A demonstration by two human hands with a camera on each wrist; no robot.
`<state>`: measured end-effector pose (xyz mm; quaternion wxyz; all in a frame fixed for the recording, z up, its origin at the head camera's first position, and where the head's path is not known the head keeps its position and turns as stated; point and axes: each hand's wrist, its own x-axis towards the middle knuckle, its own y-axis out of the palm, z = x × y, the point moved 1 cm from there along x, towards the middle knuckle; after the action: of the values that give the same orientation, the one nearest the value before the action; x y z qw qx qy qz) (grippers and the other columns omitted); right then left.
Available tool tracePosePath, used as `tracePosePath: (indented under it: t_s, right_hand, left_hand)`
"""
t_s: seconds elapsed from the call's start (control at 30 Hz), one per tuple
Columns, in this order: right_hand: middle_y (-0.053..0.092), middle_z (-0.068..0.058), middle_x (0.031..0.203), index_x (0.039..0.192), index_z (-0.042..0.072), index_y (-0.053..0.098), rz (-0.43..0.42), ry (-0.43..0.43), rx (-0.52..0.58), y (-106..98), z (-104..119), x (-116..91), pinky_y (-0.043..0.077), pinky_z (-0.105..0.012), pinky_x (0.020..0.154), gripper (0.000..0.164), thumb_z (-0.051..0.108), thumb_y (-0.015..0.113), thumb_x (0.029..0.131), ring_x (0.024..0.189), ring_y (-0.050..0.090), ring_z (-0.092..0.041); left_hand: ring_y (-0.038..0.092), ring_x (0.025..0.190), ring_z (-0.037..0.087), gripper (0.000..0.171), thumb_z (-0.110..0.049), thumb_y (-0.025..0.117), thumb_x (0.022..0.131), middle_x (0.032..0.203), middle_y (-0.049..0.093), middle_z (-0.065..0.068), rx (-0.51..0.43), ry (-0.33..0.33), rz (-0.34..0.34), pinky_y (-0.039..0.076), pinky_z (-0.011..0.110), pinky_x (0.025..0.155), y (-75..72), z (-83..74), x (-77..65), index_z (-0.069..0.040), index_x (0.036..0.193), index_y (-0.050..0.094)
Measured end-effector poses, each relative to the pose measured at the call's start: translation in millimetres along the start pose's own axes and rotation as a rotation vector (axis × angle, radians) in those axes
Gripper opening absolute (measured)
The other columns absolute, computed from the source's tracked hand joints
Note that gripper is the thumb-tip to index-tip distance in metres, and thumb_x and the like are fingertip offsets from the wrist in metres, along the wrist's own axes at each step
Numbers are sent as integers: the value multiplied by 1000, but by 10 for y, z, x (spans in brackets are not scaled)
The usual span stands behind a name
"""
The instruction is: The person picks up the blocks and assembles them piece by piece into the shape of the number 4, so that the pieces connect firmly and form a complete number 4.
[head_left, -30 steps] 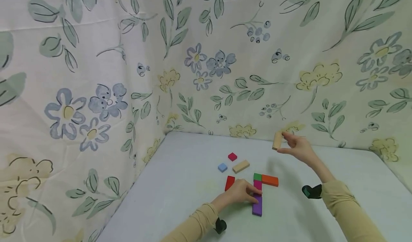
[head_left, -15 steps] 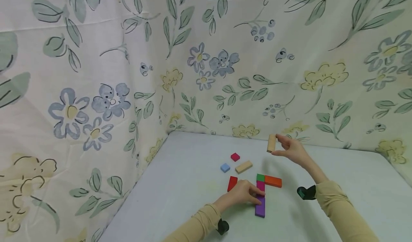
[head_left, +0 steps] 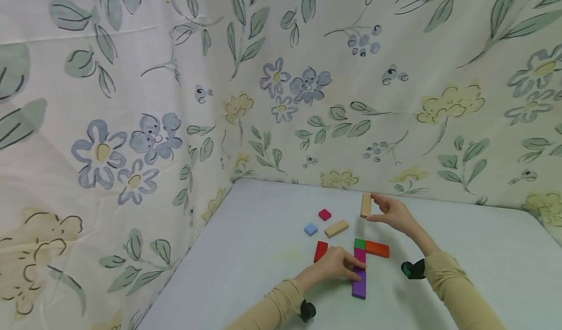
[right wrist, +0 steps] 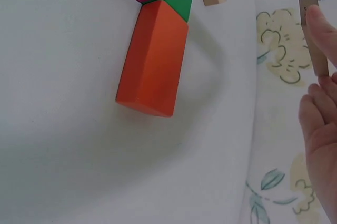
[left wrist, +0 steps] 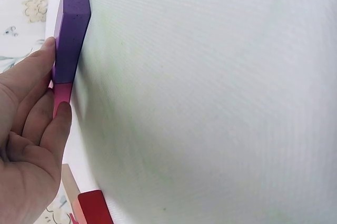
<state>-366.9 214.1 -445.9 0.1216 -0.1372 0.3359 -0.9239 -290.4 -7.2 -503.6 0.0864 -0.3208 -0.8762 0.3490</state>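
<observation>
A row of wooden blocks lies on the table: a purple block (head_left: 359, 290), a magenta block (head_left: 359, 255) and a small green block (head_left: 360, 243). An orange block (head_left: 377, 249) extends rightward from the green one. My left hand (head_left: 332, 263) holds the row where purple and magenta meet, its thumb at the purple block and fingers at the magenta one. Above the table, beyond the row, my right hand (head_left: 394, 216) pinches a plain wood block (head_left: 366, 205) upright by its ends, between thumb and fingers. The right wrist view shows this block at its right edge.
Near the row lie a red block (head_left: 321, 251), partly behind my left hand, another plain wood block (head_left: 336, 228), a small blue block (head_left: 311, 229) and a small crimson block (head_left: 325, 215). A floral curtain (head_left: 307, 140) hangs along the white table's (head_left: 237, 252) back and left edges.
My right hand has moved left and lower with the plain wood block. My left hand stays at the row, and the whole view has shifted slightly rightward.
</observation>
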Motion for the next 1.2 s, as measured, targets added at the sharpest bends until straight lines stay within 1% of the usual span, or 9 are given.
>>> tracePosePath:
  t_s: [0.1,0.33,0.53,0.73,1.0,1.2]
  right_hand:
    - [38,-30,143,140,-9,37,4,2,-7,51,-43,-8,41,-46,97,81,25,77,79,127,42,-47]
    - [40,-30,142,139,-8,39,40,13,-28,184,-184,-20,43,-46,96,79,28,76,80,126,45,-46]
    - [42,-30,141,138,-8,40,63,13,-36,243,-251,-25,45,-48,95,78,28,76,80,124,46,-48]
    - [42,-30,141,138,-9,40,95,15,-48,299,-304,-36,46,-47,94,78,29,76,79,124,46,-49]
    - [45,-29,139,138,-6,43,114,101,-79,405,-351,-65,47,-47,94,77,30,77,78,124,46,-47]
    - [45,-30,138,137,-7,43,125,90,-93,451,-372,-52,48,-48,93,78,30,77,78,122,48,-48]
  left_hand:
    - [55,80,-6,33,-16,77,78,101,73,-11,4,2,0,44,10,65,-1,-10,4,-23,110,73]
    - [46,70,-5,33,-17,78,78,97,72,-12,16,0,-3,40,12,58,-3,-38,-10,-24,109,73]
    - [48,72,-6,32,-17,78,78,99,73,-13,25,2,-4,40,11,59,-13,-57,-4,-24,109,73]
    - [48,72,-7,32,-17,77,78,96,73,-12,18,-2,-6,41,12,59,-23,-66,-1,-24,109,73]
    - [47,71,-6,32,-17,77,78,96,73,-12,-4,4,2,40,12,58,-13,-46,-7,-23,110,73]
    - [44,69,-6,31,-17,78,78,92,73,-13,-6,-5,-7,37,13,55,1,-23,-8,-24,108,73]
